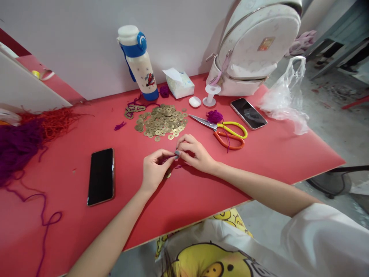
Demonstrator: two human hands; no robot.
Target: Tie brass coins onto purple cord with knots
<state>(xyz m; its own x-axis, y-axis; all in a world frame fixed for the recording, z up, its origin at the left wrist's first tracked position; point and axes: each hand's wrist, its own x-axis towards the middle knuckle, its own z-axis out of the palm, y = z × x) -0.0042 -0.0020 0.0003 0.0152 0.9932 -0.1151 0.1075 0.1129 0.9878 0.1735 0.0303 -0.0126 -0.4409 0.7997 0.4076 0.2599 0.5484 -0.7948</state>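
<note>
My left hand [155, 169] and my right hand [194, 154] meet fingertip to fingertip over the red table, both pinching a thin purple cord [180, 166]. Under my left fingers a brass-coloured coin [168, 175] with the cord by it shows in part; the rest is hidden by the hand. Just beyond my hands lies a heap of round, holed brass coins [165, 119]. To its left is a strand of coins strung on purple cord [133, 109]. Scissors [221, 130] with yellow and orange handles lie open to the right, a small purple yarn ball [214, 116] against them.
Phones lie at left [101, 177] and right [248, 112]. Along the back stand a bottle [141, 65], a tissue pack [181, 86], a white spool [210, 96] and a backpack [253, 50]. A plastic bag [288, 100] sits at the right edge; purple yarn [20, 146] and red yarn [59, 121] pile up left.
</note>
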